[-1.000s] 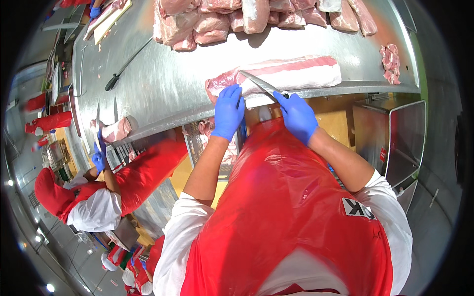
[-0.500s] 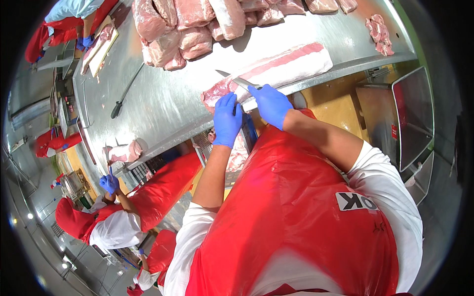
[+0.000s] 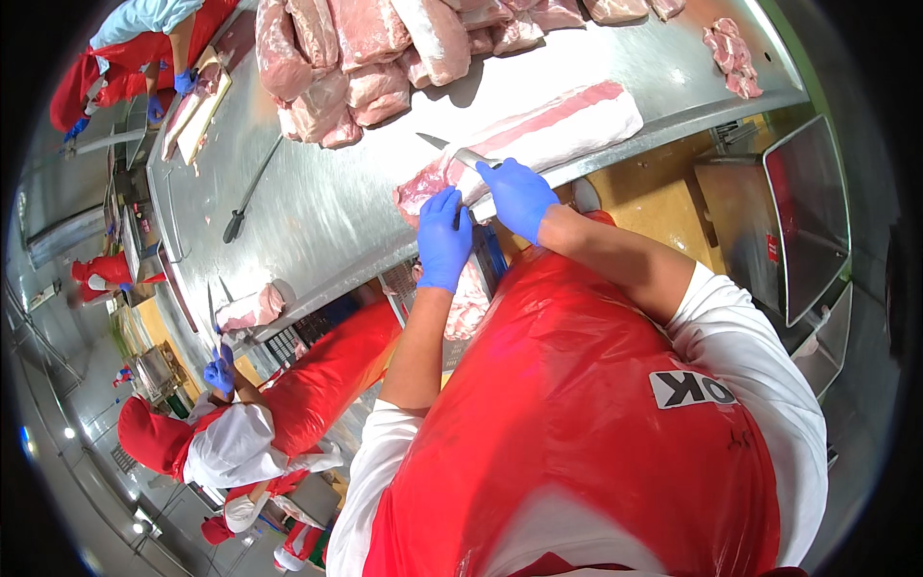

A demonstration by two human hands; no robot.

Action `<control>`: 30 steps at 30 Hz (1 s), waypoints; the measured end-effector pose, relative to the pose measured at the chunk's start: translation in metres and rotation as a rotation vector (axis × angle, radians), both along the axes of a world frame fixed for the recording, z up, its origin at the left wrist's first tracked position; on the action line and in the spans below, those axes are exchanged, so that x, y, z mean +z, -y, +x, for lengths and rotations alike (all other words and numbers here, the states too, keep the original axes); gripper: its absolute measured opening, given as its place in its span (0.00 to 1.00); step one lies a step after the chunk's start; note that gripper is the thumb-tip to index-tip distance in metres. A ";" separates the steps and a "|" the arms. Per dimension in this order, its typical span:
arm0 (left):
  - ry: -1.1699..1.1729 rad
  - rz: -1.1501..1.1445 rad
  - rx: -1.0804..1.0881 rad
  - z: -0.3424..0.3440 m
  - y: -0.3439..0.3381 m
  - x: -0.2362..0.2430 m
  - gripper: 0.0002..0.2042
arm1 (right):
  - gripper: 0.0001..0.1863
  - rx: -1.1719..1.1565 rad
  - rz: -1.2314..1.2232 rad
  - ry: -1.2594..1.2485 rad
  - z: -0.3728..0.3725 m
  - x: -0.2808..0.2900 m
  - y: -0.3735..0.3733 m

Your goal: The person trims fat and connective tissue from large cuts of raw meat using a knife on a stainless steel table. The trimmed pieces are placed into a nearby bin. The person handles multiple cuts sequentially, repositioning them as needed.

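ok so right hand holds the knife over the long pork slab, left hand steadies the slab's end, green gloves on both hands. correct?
Wrong on one point: the gloves are blue, not green. The head view shows the right hand holding the knife over the long pork slab, the left hand at its end.

both gloved hands [image 3: 481,216] forward, fingers curled

Single fisheye view from my head, looking steeply down past my apron [image 3: 577,413] onto the nearby worktop [image 3: 317,202].
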State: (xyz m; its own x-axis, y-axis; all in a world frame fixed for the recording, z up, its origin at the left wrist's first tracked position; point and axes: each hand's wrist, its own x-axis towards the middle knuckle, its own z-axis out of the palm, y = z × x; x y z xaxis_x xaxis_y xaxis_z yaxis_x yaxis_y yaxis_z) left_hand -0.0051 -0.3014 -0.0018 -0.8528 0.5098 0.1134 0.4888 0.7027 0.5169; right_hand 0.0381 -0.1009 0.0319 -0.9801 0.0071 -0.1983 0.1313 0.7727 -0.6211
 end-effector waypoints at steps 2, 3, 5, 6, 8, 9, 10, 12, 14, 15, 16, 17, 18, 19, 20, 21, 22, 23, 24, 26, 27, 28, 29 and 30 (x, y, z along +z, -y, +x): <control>0.006 -0.005 0.003 -0.001 0.000 0.001 0.14 | 0.27 0.005 0.006 0.026 -0.001 -0.001 -0.003; 0.011 -0.004 0.005 -0.001 0.000 0.002 0.14 | 0.27 0.000 0.000 0.034 0.003 0.000 -0.005; 0.028 0.017 0.016 -0.003 -0.001 0.002 0.13 | 0.28 -0.009 -0.010 0.051 0.022 0.004 -0.015; 0.039 0.035 0.026 -0.004 0.001 0.001 0.12 | 0.28 -0.013 -0.011 0.060 0.030 0.004 -0.019; 0.113 0.000 0.073 -0.009 -0.002 0.002 0.12 | 0.27 -0.027 -0.012 0.080 0.045 0.005 -0.027; 0.175 -0.056 0.115 -0.014 -0.007 0.009 0.12 | 0.27 -0.029 -0.007 0.111 0.050 0.010 -0.030; 0.237 -0.112 0.157 -0.020 -0.013 0.014 0.12 | 0.27 -0.032 -0.003 0.142 0.055 0.017 -0.034; 0.072 -0.036 0.159 -0.031 -0.022 0.014 0.14 | 0.27 -0.041 -0.015 0.154 0.058 0.021 -0.036; -0.010 -0.008 0.152 -0.045 -0.032 0.006 0.16 | 0.27 -0.053 -0.045 0.122 0.059 0.018 -0.035; -0.011 -0.017 0.142 -0.054 -0.034 -0.003 0.16 | 0.26 -0.045 -0.026 0.101 0.058 0.017 -0.035; -0.012 -0.027 0.132 -0.059 -0.034 -0.010 0.17 | 0.25 -0.036 -0.006 0.081 0.055 0.016 -0.033; 0.023 -0.059 0.150 -0.061 -0.036 -0.011 0.18 | 0.25 -0.036 0.013 0.060 0.050 0.014 -0.033; 0.058 -0.091 0.169 -0.063 -0.038 -0.012 0.19 | 0.23 -0.033 0.018 0.046 0.044 0.013 -0.032; 0.093 -0.122 0.187 -0.064 -0.040 -0.013 0.20 | 0.22 -0.030 0.024 0.032 0.036 0.012 -0.030; 0.110 -0.123 0.199 -0.062 -0.039 -0.014 0.20 | 0.21 -0.029 0.028 0.020 0.030 0.011 -0.027; 0.122 -0.124 0.209 -0.061 -0.037 -0.015 0.21 | 0.20 -0.033 0.027 0.029 0.022 0.009 -0.024; 0.135 -0.125 0.217 -0.059 -0.036 -0.015 0.21 | 0.20 -0.038 0.027 0.039 0.013 0.007 -0.022; 0.134 -0.112 0.223 -0.058 -0.035 -0.014 0.21 | 0.19 -0.041 0.026 0.049 0.009 0.005 -0.021; 0.134 -0.099 0.228 -0.057 -0.035 -0.013 0.20 | 0.19 -0.042 0.017 0.042 0.010 0.004 -0.023; 0.137 -0.098 0.236 -0.056 -0.036 -0.012 0.20 | 0.20 -0.037 0.000 0.028 0.016 0.003 -0.031; 0.140 -0.111 0.239 -0.056 -0.036 -0.011 0.20 | 0.21 -0.043 0.004 0.033 0.022 0.004 -0.036; 0.144 -0.123 0.243 -0.057 -0.037 -0.010 0.20 | 0.22 -0.049 0.008 0.039 0.032 0.005 -0.043; 0.147 -0.134 0.240 -0.057 -0.036 -0.009 0.20 | 0.23 -0.054 0.011 0.042 0.040 0.007 -0.048; 0.151 -0.146 0.238 -0.058 -0.036 -0.008 0.19 | 0.24 -0.050 -0.001 0.051 0.047 0.005 -0.053</control>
State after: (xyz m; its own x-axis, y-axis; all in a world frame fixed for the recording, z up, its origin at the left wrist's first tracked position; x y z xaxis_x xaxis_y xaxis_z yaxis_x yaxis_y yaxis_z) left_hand -0.0627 -0.2652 -0.0099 -0.9516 0.2959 -0.0829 0.2277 0.8601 0.4565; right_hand 0.0855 -0.0478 0.0368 -0.9672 0.0553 -0.2479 0.2009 0.7638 -0.6134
